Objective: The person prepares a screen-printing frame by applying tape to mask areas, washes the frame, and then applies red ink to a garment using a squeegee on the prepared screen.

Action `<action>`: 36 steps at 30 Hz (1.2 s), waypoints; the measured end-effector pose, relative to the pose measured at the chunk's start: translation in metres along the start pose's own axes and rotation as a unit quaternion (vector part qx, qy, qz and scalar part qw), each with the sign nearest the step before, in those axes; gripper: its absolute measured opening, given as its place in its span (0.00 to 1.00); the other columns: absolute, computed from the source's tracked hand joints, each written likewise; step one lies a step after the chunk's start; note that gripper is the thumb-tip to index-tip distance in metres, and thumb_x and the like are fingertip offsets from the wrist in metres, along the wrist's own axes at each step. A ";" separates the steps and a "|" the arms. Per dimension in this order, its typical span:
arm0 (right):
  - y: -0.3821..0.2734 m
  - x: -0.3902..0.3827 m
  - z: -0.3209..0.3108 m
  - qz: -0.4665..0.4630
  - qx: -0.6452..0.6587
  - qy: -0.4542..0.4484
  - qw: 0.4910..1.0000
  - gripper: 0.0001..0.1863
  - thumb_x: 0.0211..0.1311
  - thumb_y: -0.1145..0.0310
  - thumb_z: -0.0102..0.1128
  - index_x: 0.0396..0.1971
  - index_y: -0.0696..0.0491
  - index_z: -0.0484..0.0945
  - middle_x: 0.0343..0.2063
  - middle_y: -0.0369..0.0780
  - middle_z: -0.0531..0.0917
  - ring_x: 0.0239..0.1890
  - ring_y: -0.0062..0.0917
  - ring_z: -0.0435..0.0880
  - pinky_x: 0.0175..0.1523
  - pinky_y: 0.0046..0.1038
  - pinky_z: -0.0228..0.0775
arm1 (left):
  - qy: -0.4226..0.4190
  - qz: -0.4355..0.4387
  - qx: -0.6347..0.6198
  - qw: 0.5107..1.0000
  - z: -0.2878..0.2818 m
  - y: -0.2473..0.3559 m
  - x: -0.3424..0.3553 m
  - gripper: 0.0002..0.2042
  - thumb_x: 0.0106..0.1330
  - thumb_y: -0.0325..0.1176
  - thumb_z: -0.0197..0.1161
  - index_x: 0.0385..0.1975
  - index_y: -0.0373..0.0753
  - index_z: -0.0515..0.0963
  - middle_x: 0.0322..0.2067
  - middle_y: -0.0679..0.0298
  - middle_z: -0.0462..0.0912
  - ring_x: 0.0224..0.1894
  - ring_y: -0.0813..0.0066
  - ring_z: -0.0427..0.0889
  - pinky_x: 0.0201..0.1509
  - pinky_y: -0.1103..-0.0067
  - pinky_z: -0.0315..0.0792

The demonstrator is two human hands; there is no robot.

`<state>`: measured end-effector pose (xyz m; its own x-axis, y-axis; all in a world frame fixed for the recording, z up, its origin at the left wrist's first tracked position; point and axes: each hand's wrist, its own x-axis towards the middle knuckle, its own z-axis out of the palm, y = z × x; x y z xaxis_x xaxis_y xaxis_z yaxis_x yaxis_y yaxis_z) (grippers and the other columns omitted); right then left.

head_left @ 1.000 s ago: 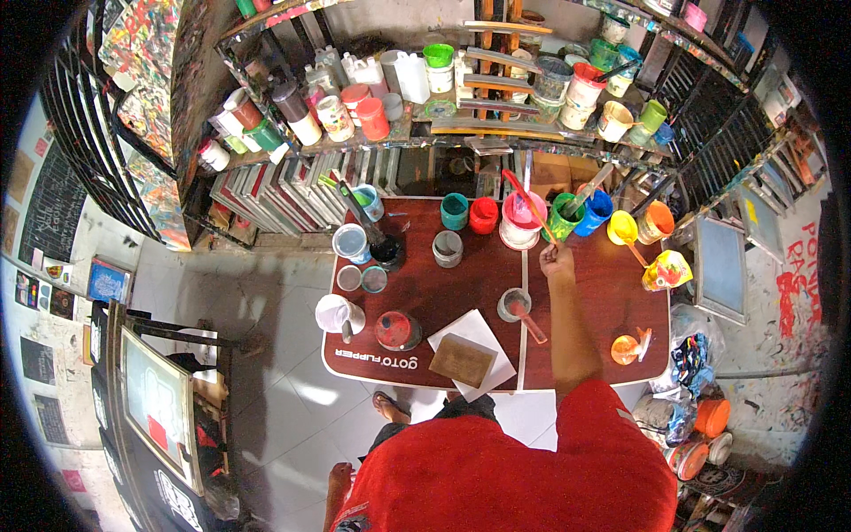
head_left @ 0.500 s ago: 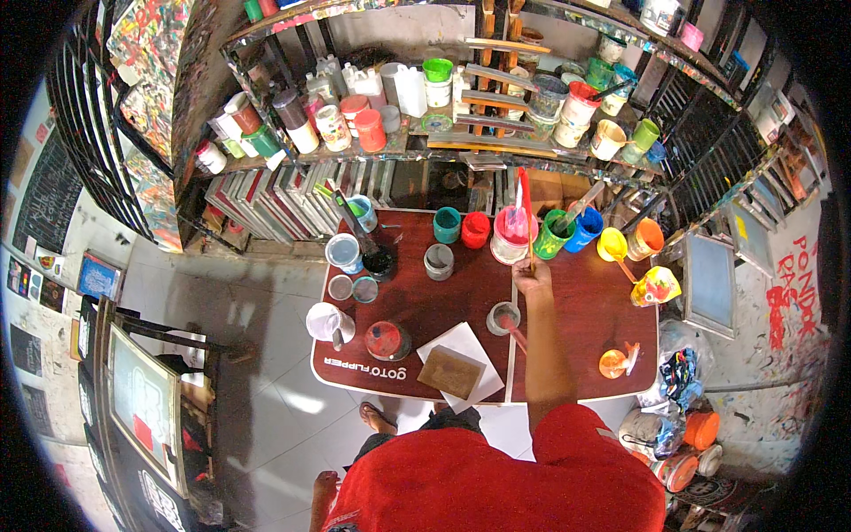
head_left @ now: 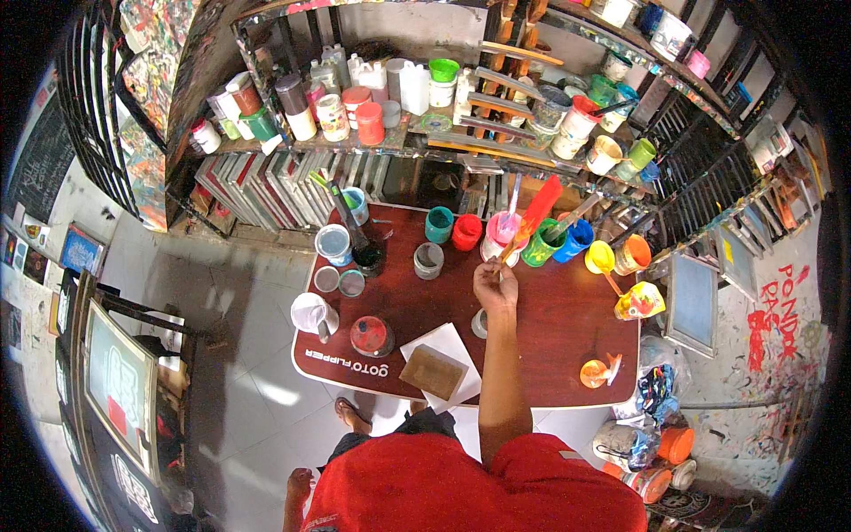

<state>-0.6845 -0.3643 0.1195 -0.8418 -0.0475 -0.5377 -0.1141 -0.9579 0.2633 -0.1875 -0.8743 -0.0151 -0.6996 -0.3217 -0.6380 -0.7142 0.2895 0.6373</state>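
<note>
My right hand (head_left: 496,285) is closed round the wooden handle of a spatula (head_left: 537,211), its broad blade coated red and tilted up to the right. Just behind the hand stands a white bucket of pink paint (head_left: 503,232) with a stick in it, partly covered by the spatula. A red cup (head_left: 467,232) sits to its left and a green paint cup (head_left: 542,246) to its right. My forearm hides most of a small grey cup (head_left: 480,324). Low at my left side hangs my left hand (head_left: 300,483), its fingers too small to make out.
The dark red table (head_left: 567,328) carries a blue cup (head_left: 579,240), yellow cup (head_left: 600,257), orange cup (head_left: 632,254), a red-lidded tub (head_left: 371,336) and a brown block (head_left: 434,370) on white paper. Paint-laden shelves (head_left: 399,137) line the back; a framed screen (head_left: 691,301) leans at right.
The spatula has turned from nearly upright and narrow to tilted right, its broad red face showing. My right hand has shifted left, and my forearm now covers most of the grey cup.
</note>
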 end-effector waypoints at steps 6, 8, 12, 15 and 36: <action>0.029 -0.016 0.004 0.016 -0.107 -0.059 0.992 0.03 0.58 0.74 0.54 0.26 0.55 0.72 0.20 0.35 0.72 0.22 0.21 0.71 0.29 0.23 0.68 | -0.004 0.286 0.317 0.904 -0.011 -0.052 -0.004 0.13 0.67 0.38 0.47 0.32 0.35 0.74 0.29 0.54 0.80 0.32 0.60 0.79 0.36 0.66 0.73; 0.052 -0.040 0.011 0.034 -0.149 -0.064 0.986 0.04 0.56 0.74 0.56 0.30 0.57 0.72 0.22 0.37 0.74 0.24 0.22 0.72 0.30 0.24 0.69 | -0.010 0.175 0.356 0.918 0.003 -0.059 -0.002 0.16 0.67 0.40 0.42 0.27 0.38 0.75 0.31 0.49 0.77 0.36 0.47 0.75 0.41 0.58 0.69; 0.079 -0.061 0.004 0.147 -0.180 -0.197 0.952 0.06 0.61 0.74 0.51 0.36 0.59 0.73 0.26 0.39 0.76 0.28 0.22 0.73 0.36 0.25 0.71 | 0.084 0.128 0.143 0.978 0.008 -0.072 -0.002 0.20 0.64 0.47 0.48 0.38 0.36 0.76 0.34 0.48 0.79 0.40 0.50 0.77 0.46 0.66 0.71; 0.154 -0.089 -0.007 0.117 -0.288 -0.182 0.933 0.09 0.63 0.69 0.53 0.38 0.59 0.73 0.25 0.37 0.75 0.29 0.22 0.73 0.38 0.21 0.69 | 0.106 -0.048 -0.001 0.993 -0.007 -0.052 -0.027 0.22 0.61 0.49 0.54 0.42 0.34 0.75 0.37 0.48 0.80 0.40 0.54 0.80 0.46 0.70 0.72; 0.866 -0.280 -0.263 0.154 -0.572 -0.500 0.631 0.09 0.60 0.72 0.58 0.39 0.57 0.73 0.32 0.34 0.76 0.31 0.17 0.76 0.39 0.17 0.70 | 0.400 -0.397 -0.527 0.636 0.064 -0.389 -0.245 0.17 0.62 0.43 0.53 0.39 0.33 0.72 0.22 0.60 0.77 0.22 0.71 0.76 0.21 0.73 0.69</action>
<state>-0.4089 -1.2554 0.2873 -0.7083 -0.6279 0.3227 0.1112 -0.5505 -0.8274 0.2605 -0.8502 -0.1338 0.4093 -0.4670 -0.7838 -0.1302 -0.8802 0.4564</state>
